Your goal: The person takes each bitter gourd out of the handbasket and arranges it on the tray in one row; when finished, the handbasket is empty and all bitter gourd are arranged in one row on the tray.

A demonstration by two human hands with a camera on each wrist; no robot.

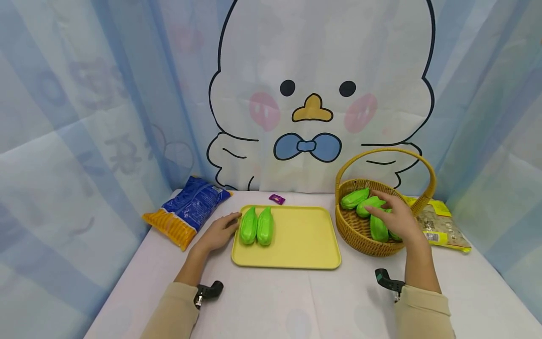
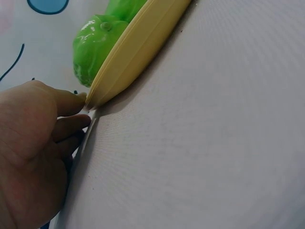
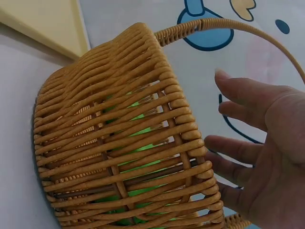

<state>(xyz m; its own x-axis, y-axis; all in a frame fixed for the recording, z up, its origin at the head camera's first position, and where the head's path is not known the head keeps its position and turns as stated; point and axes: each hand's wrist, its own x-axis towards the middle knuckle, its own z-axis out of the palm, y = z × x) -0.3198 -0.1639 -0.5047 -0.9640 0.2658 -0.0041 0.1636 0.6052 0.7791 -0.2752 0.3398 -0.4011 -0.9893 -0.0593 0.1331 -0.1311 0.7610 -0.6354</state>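
At the left edge of a yellow tray, my left hand pinches the rim between thumb and fingers. Two glossy green, ridged, gourd-like vegetables lie side by side on the tray's left part. On the right, my right hand reaches over a wicker basket, fingers spread and apart, holding nothing. Several similar green vegetables lie inside the basket below that hand. In the right wrist view, the basket wall hides most of them, with green showing through the gaps.
A blue and orange bag lies left of the tray. Behind the tray sits a small purple wrapped candy. A clear and yellow bag lies right of the basket, whose tall handle arches above it. A printed curtain hangs behind.
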